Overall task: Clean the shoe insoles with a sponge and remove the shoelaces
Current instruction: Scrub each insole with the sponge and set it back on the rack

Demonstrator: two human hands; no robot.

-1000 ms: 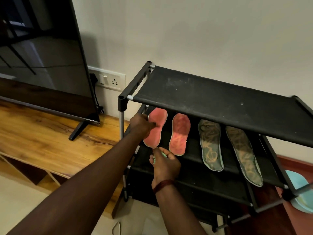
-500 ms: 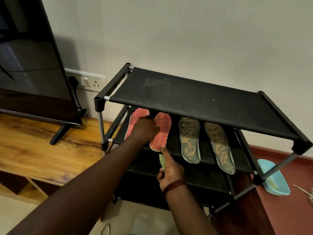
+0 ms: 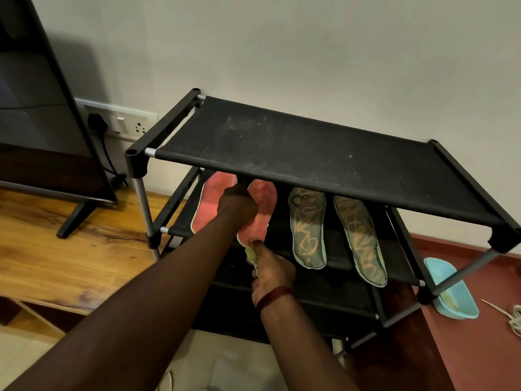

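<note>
Two pink insoles lie on the second shelf of a black shoe rack: one at the left, one beside it. My left hand rests on the second pink insole, fingers curled against it. My right hand grips a pale green sponge at that insole's near end. Two dark patterned insoles, one and another, lie further right on the same shelf. Pale shoelaces lie on the floor at the far right.
A light blue tub sits on the red floor behind the rack's right leg. A TV stands on a wooden cabinet to the left. A wall socket with a plugged cable is behind the rack.
My left hand has shifted from the left pink insole to the second one. My right hand with the sponge has risen to that insole's near end. The view has swung left.
</note>
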